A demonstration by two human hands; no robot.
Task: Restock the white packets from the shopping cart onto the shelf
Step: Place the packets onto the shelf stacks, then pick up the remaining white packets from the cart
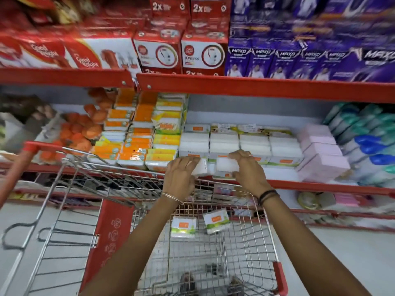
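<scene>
Each hand holds one white packet at the front edge of the middle shelf [320, 185]. My left hand [181, 176] grips a white packet [201, 167]. My right hand [248, 167] grips another white packet [227, 166] with an orange label. Behind them, stacked white packets [239, 144] fill a row on the shelf. Two more white packets, one at left [183, 227] and one at right [217, 222], lie in the wire shopping cart [265, 221] below my arms.
Orange and yellow packets [136, 133] stand left of the white stack, pink boxes [320, 152] and bottles [367, 142] to its right. Red and purple cartons fill the shelf above. The cart's red child-seat flap [109, 236] is at left.
</scene>
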